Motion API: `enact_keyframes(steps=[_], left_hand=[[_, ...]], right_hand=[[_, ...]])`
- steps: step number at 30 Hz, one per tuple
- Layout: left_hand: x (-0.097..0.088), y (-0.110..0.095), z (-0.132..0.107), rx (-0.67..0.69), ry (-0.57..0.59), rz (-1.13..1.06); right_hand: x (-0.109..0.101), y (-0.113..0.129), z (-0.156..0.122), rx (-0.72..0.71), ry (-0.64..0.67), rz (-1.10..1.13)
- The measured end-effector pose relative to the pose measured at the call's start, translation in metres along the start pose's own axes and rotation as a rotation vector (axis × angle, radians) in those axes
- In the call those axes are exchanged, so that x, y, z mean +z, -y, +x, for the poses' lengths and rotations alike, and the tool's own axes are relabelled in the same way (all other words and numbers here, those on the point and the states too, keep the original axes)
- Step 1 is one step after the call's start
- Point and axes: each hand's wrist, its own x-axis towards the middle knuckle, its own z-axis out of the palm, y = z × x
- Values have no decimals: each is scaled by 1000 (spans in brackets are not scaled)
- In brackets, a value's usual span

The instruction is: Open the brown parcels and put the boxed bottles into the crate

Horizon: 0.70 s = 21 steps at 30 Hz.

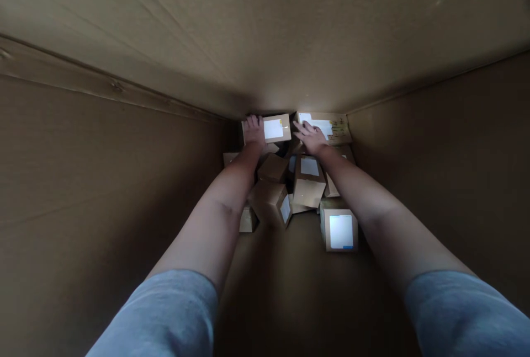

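Reaching into a big brown cardboard carton (124,191), the left hand (253,129) drapes over the left end of a small brown white-labelled cardboard box (276,128) at frame centre; its grip cannot be told. The right hand (311,137) lies, fingers spread, on a flatter labelled cardboard box (334,125) just right of it, above jumbled smaller boxes (339,230).

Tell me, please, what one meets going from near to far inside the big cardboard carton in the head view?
Grey sleeves → small brown cardboard box with a blue-edged white label → tilted brown labelled box → left hand on far-left labelled box, right hand on far-right labelled box.
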Motion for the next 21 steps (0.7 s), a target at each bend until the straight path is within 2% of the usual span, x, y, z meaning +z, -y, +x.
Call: enact_keyframes(steps=[6,12,17,21], left_hand=[[13,4,-27,-76,39,-34],[11,10,-45,-174,54,-60],[9,8,-40,-163,74,-110],[16,5,-32,-174,64,-85]], right_hand=[[-12,6,13,-83,44,-135],[-13,27,-12,-50,91,-196],[-11,26,-34,-55,25,-116],[-19,9,-14,92,-113,-62]])
